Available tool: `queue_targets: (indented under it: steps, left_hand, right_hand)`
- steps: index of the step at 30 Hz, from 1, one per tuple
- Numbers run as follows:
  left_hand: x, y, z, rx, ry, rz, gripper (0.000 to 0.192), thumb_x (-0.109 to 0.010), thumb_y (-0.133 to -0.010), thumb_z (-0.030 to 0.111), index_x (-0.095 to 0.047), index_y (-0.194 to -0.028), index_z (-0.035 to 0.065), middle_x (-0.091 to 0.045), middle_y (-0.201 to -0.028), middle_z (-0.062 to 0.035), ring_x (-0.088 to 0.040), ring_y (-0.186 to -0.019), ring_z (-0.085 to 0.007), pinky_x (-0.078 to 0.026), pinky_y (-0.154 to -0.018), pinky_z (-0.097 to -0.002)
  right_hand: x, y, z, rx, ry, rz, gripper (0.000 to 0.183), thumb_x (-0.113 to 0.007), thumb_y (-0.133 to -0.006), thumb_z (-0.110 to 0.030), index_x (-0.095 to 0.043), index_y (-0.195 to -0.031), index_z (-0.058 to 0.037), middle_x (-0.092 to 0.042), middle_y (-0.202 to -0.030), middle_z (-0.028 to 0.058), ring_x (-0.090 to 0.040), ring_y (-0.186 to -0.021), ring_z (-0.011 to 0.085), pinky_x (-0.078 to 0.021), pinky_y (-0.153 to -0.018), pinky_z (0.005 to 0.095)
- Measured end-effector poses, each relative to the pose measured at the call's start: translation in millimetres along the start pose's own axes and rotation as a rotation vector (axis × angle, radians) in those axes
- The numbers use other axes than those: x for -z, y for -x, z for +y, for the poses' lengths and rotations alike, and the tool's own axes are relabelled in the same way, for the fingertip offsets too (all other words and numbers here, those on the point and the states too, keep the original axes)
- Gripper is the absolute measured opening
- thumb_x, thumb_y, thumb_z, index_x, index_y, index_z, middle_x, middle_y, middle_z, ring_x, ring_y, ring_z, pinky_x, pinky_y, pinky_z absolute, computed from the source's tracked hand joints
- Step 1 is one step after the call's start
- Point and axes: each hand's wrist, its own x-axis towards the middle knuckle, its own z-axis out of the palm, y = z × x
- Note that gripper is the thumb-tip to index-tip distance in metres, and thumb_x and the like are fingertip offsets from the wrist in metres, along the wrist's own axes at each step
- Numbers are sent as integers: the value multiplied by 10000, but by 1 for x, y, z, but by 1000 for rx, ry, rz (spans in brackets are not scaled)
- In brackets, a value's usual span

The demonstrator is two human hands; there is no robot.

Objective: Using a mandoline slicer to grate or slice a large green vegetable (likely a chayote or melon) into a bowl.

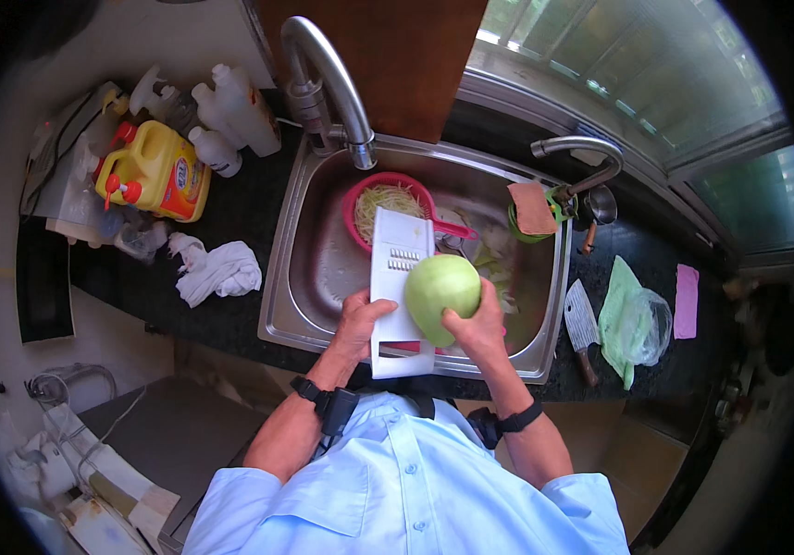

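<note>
My left hand (359, 320) grips the left edge of a white grater board (397, 232), its thumb lying on the top face. The board slants over the sink, its upper end above a red plastic strainer (426, 196) that holds pale green shreds (389, 199). In my right hand (477, 322) is a large, peeled light-green fruit or vegetable (443, 291), held against the board just below and right of its metal teeth (404, 260). The underside of the fruit, where it meets the board, is hidden.
Peelings (497, 250) lie in the steel sink (321, 277). A tall faucet (327, 62) arches over its back left. On the right counter lie a cleaver (581, 319), a green cloth (615, 326) and a plastic bag (649, 326). Leftward are a white cloth (220, 274) and a yellow jug (161, 166).
</note>
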Motion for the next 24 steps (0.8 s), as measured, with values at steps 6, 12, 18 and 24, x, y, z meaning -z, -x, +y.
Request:
queue_targets:
  steps: [6,12,18,24]
  left_hand:
    - [-5,-5,-29,159,116,-59,456,-594,-832,-3,-599,-1278,-96,-697,-1175,-178,-717,-998,-282,-594,-919,-429]
    - [-17,-17,-49,-45,33,-84,502,-560,-798,-36,-583,-1300,-60,-693,-1200,-153,-698,-1057,-252,-566,-951,-382]
    - [-43,-23,-63,-101,-175,-128,548,-547,-811,-40,-551,-1360,-30,-683,-1220,-137,-693,-1072,-240,-571,-934,-386]
    - [-22,3,-61,113,-142,-36,533,-555,-792,-46,-593,-1324,-34,-706,-1146,-125,-705,-1010,-219,-575,-884,-369]
  right_hand:
    - [14,29,2,-98,83,24,751,-772,-716,-178,-478,-1375,30,-667,-1218,227,-682,-1114,322,-531,-983,419]
    - [21,21,3,-78,103,62,941,-755,-716,-153,-342,-1546,13,-627,-1312,250,-666,-1163,331,-518,-1023,413]
    - [38,20,14,43,108,88,925,-720,-751,-114,-314,-1576,-11,-665,-1254,253,-697,-1108,332,-539,-988,398]
    - [20,35,4,0,109,-22,803,-721,-743,-108,-479,-1501,-3,-661,-1289,239,-693,-1139,309,-526,-1009,387]
